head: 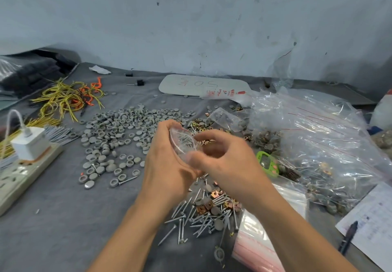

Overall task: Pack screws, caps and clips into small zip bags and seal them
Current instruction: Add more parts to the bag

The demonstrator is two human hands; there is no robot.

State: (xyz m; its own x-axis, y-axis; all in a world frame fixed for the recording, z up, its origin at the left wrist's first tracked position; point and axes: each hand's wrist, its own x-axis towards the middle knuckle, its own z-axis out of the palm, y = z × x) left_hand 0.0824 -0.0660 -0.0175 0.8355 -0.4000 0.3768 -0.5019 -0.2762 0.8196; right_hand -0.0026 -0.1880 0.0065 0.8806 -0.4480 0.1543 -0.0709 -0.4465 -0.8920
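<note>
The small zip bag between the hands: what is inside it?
Several silver screws show through the clear small zip bag. Its lower part is covered by the fingers of the left hand and right hand, so caps or clips there cannot be seen.

Grey-clothed table (63, 218) under caps (118, 131), screws (191, 218), clips (206, 207), wires (67, 96).

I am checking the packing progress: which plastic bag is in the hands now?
The small bag with screws inside, held between the left hand and right hand. The big bag and the bag stack lie on the table.
</note>
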